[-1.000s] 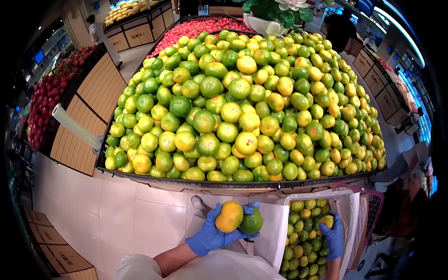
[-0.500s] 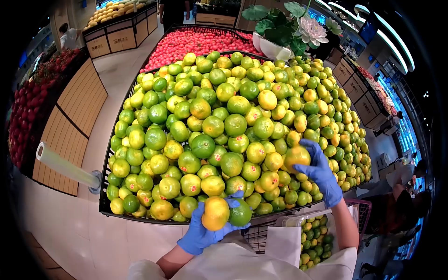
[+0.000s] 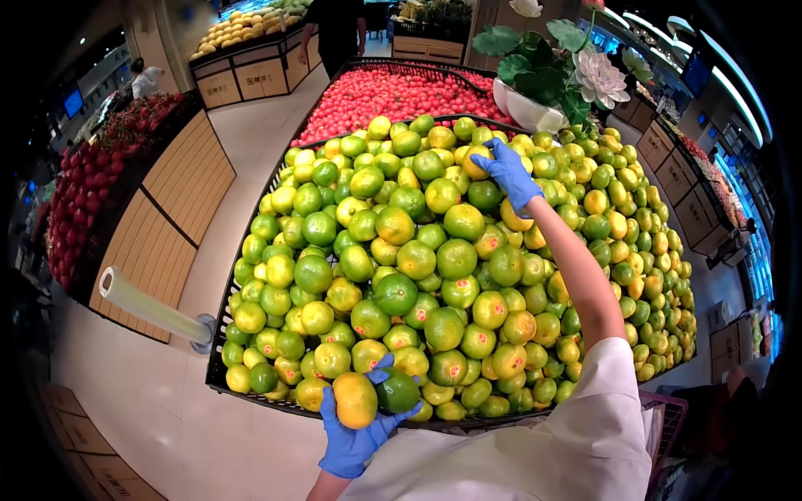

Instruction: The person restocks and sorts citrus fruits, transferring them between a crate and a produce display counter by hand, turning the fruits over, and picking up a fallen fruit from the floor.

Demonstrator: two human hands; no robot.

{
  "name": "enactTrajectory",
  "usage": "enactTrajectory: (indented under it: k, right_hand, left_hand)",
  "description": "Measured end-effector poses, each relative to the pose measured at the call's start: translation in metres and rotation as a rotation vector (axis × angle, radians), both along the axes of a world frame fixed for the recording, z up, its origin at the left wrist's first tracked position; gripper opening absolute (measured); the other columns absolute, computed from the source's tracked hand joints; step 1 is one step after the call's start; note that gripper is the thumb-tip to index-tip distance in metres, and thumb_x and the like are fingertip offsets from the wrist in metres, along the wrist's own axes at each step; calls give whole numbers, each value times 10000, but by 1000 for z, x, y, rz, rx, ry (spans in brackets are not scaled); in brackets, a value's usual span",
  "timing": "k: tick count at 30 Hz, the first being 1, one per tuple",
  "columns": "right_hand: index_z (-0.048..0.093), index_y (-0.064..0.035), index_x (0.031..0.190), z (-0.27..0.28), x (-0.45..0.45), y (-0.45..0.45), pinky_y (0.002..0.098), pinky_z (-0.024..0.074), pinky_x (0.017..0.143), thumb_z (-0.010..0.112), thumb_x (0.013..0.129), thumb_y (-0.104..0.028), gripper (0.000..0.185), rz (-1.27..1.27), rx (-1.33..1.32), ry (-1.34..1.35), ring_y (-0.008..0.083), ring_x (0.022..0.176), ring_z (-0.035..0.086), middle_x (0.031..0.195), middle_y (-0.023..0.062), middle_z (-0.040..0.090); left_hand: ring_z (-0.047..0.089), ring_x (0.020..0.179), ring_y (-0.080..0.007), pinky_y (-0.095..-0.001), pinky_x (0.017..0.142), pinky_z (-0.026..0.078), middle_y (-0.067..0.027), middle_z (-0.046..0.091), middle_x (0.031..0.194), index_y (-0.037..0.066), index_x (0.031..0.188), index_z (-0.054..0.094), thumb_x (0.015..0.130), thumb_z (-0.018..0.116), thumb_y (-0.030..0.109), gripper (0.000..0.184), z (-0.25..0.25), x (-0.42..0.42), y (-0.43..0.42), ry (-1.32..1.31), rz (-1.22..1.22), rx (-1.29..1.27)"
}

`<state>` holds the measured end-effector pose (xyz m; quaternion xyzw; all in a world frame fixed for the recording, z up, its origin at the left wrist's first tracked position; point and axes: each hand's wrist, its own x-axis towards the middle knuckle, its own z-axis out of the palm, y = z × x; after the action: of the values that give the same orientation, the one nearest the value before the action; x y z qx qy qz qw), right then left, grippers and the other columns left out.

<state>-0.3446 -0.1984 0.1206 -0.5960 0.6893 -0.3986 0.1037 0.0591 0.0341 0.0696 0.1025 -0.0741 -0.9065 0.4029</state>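
In my left hand (image 3: 355,441), gloved in blue, are two mandarins held side by side: an orange one (image 3: 355,401) and a dark green one (image 3: 397,392). They are just above the near edge of the pile. My right hand (image 3: 511,175), also in a blue glove, reaches to the far upper part of the heap. Its fingers are curled round a yellow-orange mandarin (image 3: 474,162) that lies against its neighbours. Below and around both hands spreads the big sloping pile of green and yellow mandarins (image 3: 415,260), several with small red stickers.
A black crate edge (image 3: 219,355) borders the pile. Behind it are small red fruits (image 3: 380,98) and a white planter (image 3: 526,108) with artificial lotus. A roll of clear bags (image 3: 154,309) stands at left, near a wooden stand (image 3: 184,188). A person in black (image 3: 336,33) stands behind.
My right hand, with a yellow-orange mandarin at mid-pile before, has moved up and away to the far part. My left hand still holds its two mandarins. The view has shifted.
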Motion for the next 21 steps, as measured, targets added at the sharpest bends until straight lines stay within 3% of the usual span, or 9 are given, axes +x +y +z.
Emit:
enactTrajectory:
  k: [3,6,9,11,14,15,17,18,21]
  right_hand:
    - [578,-30,1026,-17,-10,-21,441,436,825,579,845,-356,373,-67,-211,708,364,961,509,1006,181,565]
    - [594,-45,1006,-16,-9,-21,443,435,796,560,853,-338,332,-81,-237,765,343,928,498,958,160,547]
    - [594,-59,1018,1,-1,-7,437,437,791,567,852,-337,326,-87,-226,814,338,909,507,946,153,543]
    - [588,-61,1058,21,24,20,415,438,821,595,843,-338,351,43,-409,610,331,938,521,1000,158,551]
    - [525,-36,1185,44,83,109,385,449,869,633,830,-356,490,638,31,139,323,992,551,1047,164,574]
    - [490,-25,1223,40,96,138,390,456,869,647,817,-370,555,802,136,111,326,998,553,1055,174,568]
    - [361,-32,1338,35,111,181,393,439,920,674,799,-396,722,993,299,145,320,1072,530,1179,205,507]
    - [307,-76,1383,26,119,192,377,431,953,735,777,-283,771,958,227,-79,304,1132,513,1269,145,500]
    - [299,-68,1385,33,107,203,370,411,988,739,780,-231,765,821,384,-221,291,1185,484,1324,141,464]
  left_hand:
    - [243,1336,-409,-645,1038,261,-67,224,1487,-15,1199,471,818,490,634,753,4,-6,-3,-49,73,74]
    - [239,1337,-409,-647,1045,250,-68,202,1494,-19,1184,473,810,522,612,735,7,-17,-9,-52,64,32]
    - [272,1286,-496,-709,952,318,-86,256,1465,22,1110,532,826,458,635,679,11,-35,-19,-89,66,36]
    - [256,1291,-499,-714,957,304,-94,240,1473,24,1105,534,828,452,633,674,17,-46,-25,-63,27,40]
    - [234,1304,-489,-724,974,263,-107,230,1478,25,1118,524,829,450,633,677,20,-63,-35,8,-37,30]
    - [231,1313,-472,-728,981,244,-115,232,1476,25,1136,512,827,454,632,683,20,-69,-38,52,-63,17]
    - [256,1342,-371,-638,1056,230,-113,254,1461,-15,1221,453,802,537,616,761,30,-79,-44,-18,-96,-33]
    - [287,1328,-357,-621,1055,249,-131,286,1439,-13,1238,442,804,535,616,770,30,-85,-47,-15,-120,-10]
    - [363,1283,-338,-585,1044,294,-176,372,1372,-7,1279,419,812,535,609,782,31,-100,-55,-60,-169,-6]
